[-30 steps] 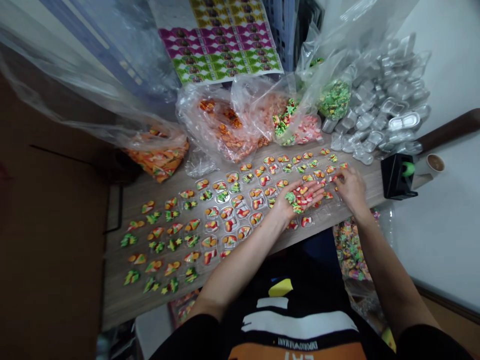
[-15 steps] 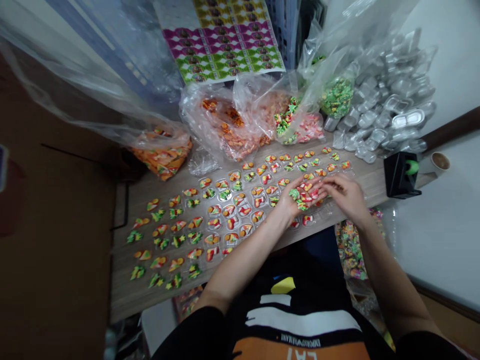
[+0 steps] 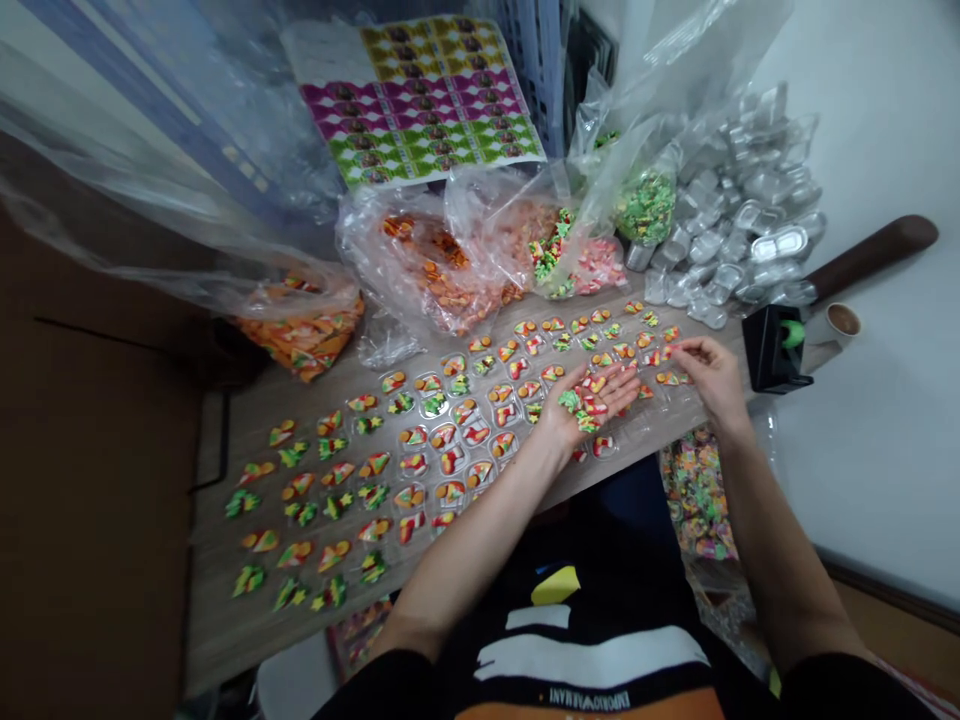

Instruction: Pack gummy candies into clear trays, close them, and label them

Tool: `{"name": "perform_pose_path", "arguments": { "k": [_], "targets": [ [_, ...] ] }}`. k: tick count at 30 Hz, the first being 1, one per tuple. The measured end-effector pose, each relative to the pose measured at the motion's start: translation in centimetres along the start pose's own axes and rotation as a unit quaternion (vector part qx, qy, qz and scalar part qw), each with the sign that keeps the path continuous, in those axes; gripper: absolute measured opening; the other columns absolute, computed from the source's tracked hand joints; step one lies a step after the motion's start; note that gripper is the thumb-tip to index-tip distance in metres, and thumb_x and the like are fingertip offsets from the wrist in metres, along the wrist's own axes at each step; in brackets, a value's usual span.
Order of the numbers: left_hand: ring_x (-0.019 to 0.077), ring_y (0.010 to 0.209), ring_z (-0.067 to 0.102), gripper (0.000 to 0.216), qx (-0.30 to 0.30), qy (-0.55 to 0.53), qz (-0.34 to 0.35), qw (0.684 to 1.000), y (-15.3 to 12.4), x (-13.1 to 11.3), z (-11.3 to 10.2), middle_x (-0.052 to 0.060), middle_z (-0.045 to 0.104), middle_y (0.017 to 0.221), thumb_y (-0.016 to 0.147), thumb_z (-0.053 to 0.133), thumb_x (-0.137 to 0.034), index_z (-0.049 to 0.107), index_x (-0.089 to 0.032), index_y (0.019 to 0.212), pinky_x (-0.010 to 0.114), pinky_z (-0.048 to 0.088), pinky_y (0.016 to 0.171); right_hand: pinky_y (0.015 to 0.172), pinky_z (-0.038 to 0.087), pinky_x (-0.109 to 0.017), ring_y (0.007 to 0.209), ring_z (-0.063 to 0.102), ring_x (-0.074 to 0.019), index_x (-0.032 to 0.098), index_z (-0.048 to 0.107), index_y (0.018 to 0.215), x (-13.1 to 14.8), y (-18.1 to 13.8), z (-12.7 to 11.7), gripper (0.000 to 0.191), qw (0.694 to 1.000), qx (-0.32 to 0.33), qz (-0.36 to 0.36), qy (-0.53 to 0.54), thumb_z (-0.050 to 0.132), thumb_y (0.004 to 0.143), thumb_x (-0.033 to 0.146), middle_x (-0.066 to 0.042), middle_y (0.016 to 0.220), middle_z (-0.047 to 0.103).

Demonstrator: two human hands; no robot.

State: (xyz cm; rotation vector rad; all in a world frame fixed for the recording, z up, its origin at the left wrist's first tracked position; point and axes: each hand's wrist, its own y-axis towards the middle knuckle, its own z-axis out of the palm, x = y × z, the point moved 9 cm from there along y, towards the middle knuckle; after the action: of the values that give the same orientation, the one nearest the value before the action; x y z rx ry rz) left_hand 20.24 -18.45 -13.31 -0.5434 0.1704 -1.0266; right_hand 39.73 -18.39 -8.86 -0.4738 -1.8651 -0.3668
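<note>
My left hand (image 3: 592, 405) is palm up, fingers stretched, carrying several small red-and-white stocking-shaped pieces (image 3: 595, 402) and green tree-shaped pieces (image 3: 570, 400). To its right, my right hand (image 3: 709, 375) pinches a small red piece (image 3: 667, 353) over the far right of the rows; fingertips partly hide it. Clear plastic trays (image 3: 502, 392) in rows cover much of the table, many holding an orange-and-red piece beside a green or red one. The left forearm hides some of these trays.
Behind the rows stand plastic bags of orange pieces (image 3: 450, 280) and green pieces (image 3: 646, 205). Clear empty trays (image 3: 757, 215) are heaped at the back right. A black tape dispenser (image 3: 769, 350) and a paper cup (image 3: 844, 322) stand at the right. A label sheet (image 3: 427, 100) hangs behind.
My right hand has moved away from my left palm, out to the right, with a small red piece at its fingertips. The left hand stays palm up with its pieces. The view has shifted slightly.
</note>
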Motion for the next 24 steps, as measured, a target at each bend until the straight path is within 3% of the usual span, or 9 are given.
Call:
{"name": "perform_pose_path", "arguments": {
  "k": [3, 7, 11, 15, 19, 21, 24],
  "targets": [
    [0.035, 0.131, 0.059, 0.052, -0.001, -0.01, 0.004, 1.0, -0.2, -0.1, -0.1, 0.026, 0.06, 0.138, 0.094, 0.04, -0.024, 0.049, -0.007, 0.143, 0.059, 0.043, 0.111, 0.062, 0.043, -0.03, 0.061, 0.053, -0.0158, 0.022, 0.058, 0.075, -3.3, 3.1, -3.0, 0.028, 0.995, -0.081, 0.047, -0.041, 0.075, 0.062, 0.04, 0.003, 0.065, 0.059],
    [0.0359, 0.131, 0.058, 0.053, -0.004, -0.023, 0.01, 1.0, -0.4, -0.2, 0.1, 0.026, 0.059, 0.141, 0.094, 0.041, -0.024, 0.047, -0.007, 0.144, 0.06, 0.044, 0.11, 0.068, 0.044, -0.033, 0.066, 0.055, -0.0187, 0.021, 0.06, 0.074, -4.7, 4.5, -3.1, 0.019, 0.975, -0.07, 0.041, -0.206, 0.067, 0.07, 0.038, 0.0, 0.069, 0.061],
    [0.0358, 0.13, 0.059, 0.052, 0.004, -0.034, 0.007, 0.999, 0.1, -0.1, 0.0, 0.026, 0.059, 0.14, 0.094, 0.041, -0.024, 0.049, -0.006, 0.143, 0.059, 0.044, 0.11, 0.078, 0.045, -0.036, 0.081, 0.058, -0.0225, 0.019, 0.067, 0.08, -3.8, 3.9, -2.5, 0.017, 0.934, -0.089, -0.033, -0.345, 0.059, 0.078, 0.035, -0.007, 0.093, 0.064],
    [0.0355, 0.129, 0.06, 0.053, 0.008, -0.039, 0.003, 0.999, 0.4, 0.0, -0.1, 0.026, 0.061, 0.138, 0.095, 0.041, -0.025, 0.049, -0.005, 0.143, 0.057, 0.046, 0.109, 0.081, 0.046, -0.039, 0.083, 0.056, -0.0238, 0.018, 0.068, 0.081, -3.0, 3.5, -2.5, 0.022, 0.923, -0.092, -0.055, -0.371, 0.055, 0.085, 0.035, -0.009, 0.093, 0.061],
    [0.035, 0.126, 0.062, 0.052, 0.003, -0.046, 0.002, 0.999, 0.4, 0.2, 0.1, 0.025, 0.063, 0.136, 0.096, 0.04, -0.027, 0.05, -0.007, 0.144, 0.057, 0.047, 0.107, 0.083, 0.046, -0.04, 0.087, 0.058, -0.0252, 0.018, 0.071, 0.092, 1.0, 1.2, -1.8, 0.026, 0.923, -0.103, -0.112, -0.352, 0.053, 0.09, 0.036, -0.012, 0.101, 0.062],
    [0.0348, 0.121, 0.066, 0.052, 0.007, -0.046, 0.002, 0.999, 0.5, 0.4, 0.3, 0.024, 0.066, 0.132, 0.097, 0.039, -0.028, 0.052, -0.008, 0.143, 0.056, 0.049, 0.104, 0.08, 0.047, -0.037, 0.082, 0.059, -0.0231, 0.02, 0.072, 0.096, 3.6, -0.9, 0.3, 0.024, 0.94, -0.035, -0.15, -0.303, 0.054, 0.093, 0.037, -0.009, 0.099, 0.064],
    [0.0339, 0.106, 0.072, 0.052, 0.013, -0.027, 0.0, 1.0, 0.7, 0.6, 0.7, 0.023, 0.072, 0.119, 0.098, 0.041, -0.036, 0.058, -0.006, 0.137, 0.051, 0.056, 0.092, 0.074, 0.048, -0.032, 0.082, 0.061, -0.0207, 0.023, 0.072, 0.095, 6.5, -5.1, 5.8, 0.019, 0.943, 0.18, -0.182, -0.21, 0.056, 0.094, 0.034, -0.005, 0.093, 0.067]
  ]
}}
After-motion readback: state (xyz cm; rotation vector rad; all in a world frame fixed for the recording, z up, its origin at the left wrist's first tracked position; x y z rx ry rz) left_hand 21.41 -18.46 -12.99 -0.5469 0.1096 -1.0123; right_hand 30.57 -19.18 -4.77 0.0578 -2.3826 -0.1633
